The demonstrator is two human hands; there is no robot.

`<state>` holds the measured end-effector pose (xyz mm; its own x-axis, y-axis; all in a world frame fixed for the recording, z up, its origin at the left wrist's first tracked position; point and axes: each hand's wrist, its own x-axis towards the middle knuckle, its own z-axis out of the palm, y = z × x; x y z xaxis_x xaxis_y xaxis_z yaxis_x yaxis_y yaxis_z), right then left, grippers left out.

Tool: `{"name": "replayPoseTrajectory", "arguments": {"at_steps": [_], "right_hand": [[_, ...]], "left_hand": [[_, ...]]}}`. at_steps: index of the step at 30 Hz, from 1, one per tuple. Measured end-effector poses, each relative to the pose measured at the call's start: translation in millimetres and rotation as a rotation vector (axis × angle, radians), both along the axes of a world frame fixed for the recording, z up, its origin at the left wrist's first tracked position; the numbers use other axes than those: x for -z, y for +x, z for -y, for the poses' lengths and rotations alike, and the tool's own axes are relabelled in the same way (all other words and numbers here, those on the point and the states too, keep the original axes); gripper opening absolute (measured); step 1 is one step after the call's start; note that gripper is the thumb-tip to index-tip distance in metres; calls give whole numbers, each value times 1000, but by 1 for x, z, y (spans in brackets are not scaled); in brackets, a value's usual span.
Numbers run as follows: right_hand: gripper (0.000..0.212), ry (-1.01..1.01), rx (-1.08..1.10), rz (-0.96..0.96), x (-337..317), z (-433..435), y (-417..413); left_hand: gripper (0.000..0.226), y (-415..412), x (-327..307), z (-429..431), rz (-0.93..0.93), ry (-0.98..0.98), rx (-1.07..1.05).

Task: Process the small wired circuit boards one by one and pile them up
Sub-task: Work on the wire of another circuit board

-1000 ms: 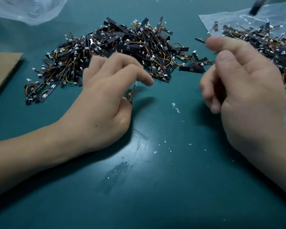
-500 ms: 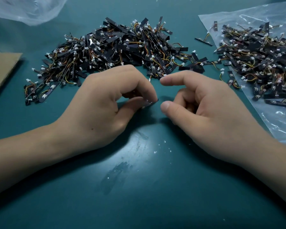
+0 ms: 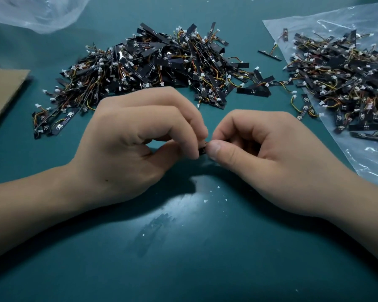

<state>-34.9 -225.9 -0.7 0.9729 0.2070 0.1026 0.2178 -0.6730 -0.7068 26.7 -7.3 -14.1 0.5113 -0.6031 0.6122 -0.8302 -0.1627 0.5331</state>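
Head view, looking down on a teal desk. Over the last second the right hand has come across from the bag side and closed in on the left hand. Both now meet on one small dark board, held low over the desk between them. This suggests work on this single board is just starting; it is not yet piled. The left hand's fingers are curled, with thumb and forefinger pinching the board's left end. The right hand is curled too, its thumb tip pressed to the board's right end and the forefinger apparently closing from above. Fingertips hide most of the board, and its wire cannot be seen. Beyond the hands lies a large pile of wired boards. A second heap sits on a clear bag to the right, well apart from the hands.
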Motion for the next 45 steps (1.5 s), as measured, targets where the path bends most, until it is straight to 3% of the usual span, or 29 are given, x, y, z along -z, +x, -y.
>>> {"name": "replayPoseTrajectory", "arguments": {"at_steps": [3, 6, 10, 12, 17, 27, 32, 45], "right_hand": [[26, -18, -2, 17, 0, 1, 1], [27, -5, -4, 37, 1, 1, 1], [26, 10, 1, 53, 2, 1, 1], [24, 35, -1, 60, 3, 1, 2], [13, 180, -56, 46, 2, 3, 0], [12, 79, -64, 60, 3, 3, -1], [21, 32, -47, 57, 2, 1, -1], [25, -19, -49, 47, -1, 1, -2]], "left_hand": [[9, -1, -1, 2, 4, 17, -26], [26, -1, -5, 4, -76, 25, -149], [11, -4, -11, 3, -121, 58, -225], [23, -6, -13, 3, -138, 113, -207], [25, -6, -16, 6, -147, 347, -120], [27, -14, -17, 9, -278, 311, -121], [29, -11, -18, 8, -338, 253, -140], [26, -14, -20, 10, -270, 331, -130]]}}
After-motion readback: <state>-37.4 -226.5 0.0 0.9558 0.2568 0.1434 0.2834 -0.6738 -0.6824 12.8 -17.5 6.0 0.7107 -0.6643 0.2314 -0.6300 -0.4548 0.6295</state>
